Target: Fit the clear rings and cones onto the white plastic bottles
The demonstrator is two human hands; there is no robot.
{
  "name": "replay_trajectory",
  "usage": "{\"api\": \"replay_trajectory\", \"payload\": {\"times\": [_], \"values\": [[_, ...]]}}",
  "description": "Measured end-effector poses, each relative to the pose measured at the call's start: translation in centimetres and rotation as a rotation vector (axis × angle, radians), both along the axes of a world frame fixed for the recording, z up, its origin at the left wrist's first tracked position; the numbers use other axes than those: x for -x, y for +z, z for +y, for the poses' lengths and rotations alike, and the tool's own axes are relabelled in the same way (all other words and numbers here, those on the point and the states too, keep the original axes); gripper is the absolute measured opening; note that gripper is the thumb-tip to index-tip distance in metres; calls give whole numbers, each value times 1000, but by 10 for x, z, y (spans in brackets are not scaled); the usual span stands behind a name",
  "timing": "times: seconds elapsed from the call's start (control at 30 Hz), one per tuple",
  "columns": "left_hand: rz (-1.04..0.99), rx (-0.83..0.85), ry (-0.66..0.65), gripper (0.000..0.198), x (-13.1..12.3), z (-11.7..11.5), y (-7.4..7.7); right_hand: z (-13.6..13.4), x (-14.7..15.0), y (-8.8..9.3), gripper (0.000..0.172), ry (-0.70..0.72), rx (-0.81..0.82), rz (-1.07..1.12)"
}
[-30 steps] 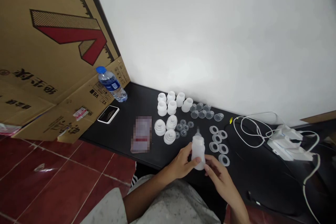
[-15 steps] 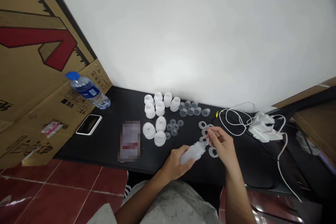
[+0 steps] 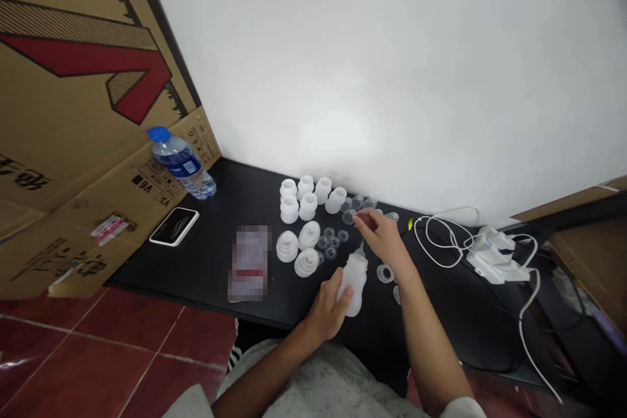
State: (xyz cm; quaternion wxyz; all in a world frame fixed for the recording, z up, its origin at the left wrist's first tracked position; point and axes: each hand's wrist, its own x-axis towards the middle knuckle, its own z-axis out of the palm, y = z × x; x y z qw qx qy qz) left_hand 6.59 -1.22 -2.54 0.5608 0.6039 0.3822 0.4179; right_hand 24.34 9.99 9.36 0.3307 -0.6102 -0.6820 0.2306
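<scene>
Left hand [image 3: 327, 309]: closed around the lower body of a frosted white plastic bottle [image 3: 354, 287], thumb across the front.
Right hand [image 3: 379, 236]: fingers drawn together, hovering just above small clear plastic cups [image 3: 357, 202]; cannot tell if anything tiny sits between them.
Bottle: slightly tilted, narrow tip up, just below the right hand. The low grip leaves the tip free to work on.
Parts nearby: a translucent ring [image 3: 385, 273] just right of the bottle; white plastic caps [image 3: 298, 209] to its left.
Edges: the front edge of the black desk [image 3: 210, 261] lies close below the bottle.
Open room: bare desk right of the ring, up to a white cable [image 3: 522, 330].
</scene>
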Motion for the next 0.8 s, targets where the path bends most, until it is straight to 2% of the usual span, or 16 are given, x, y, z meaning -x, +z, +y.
{"api": "replay_trajectory", "payload": {"times": [0.13,0.23,0.47,0.63,0.7,0.8], "values": [[46,-57,23,47,1,-1,0,42,11,4,24,-11,-62,-139],[64,-63,17,46,2,-1,0,58,15,4,23,-1,-71,-192],[41,-38,76,48,1,-4,-9,54,-10,-20,17,-55,4,-327],[72,-4,50,52,2,-2,-5,53,-12,-40,19,-55,46,-389],[71,10,33,52,2,-2,-3,53,-8,-42,18,-52,53,-393],[42,48,42,51,2,-2,-2,45,-12,-35,14,-41,25,-371]]}}
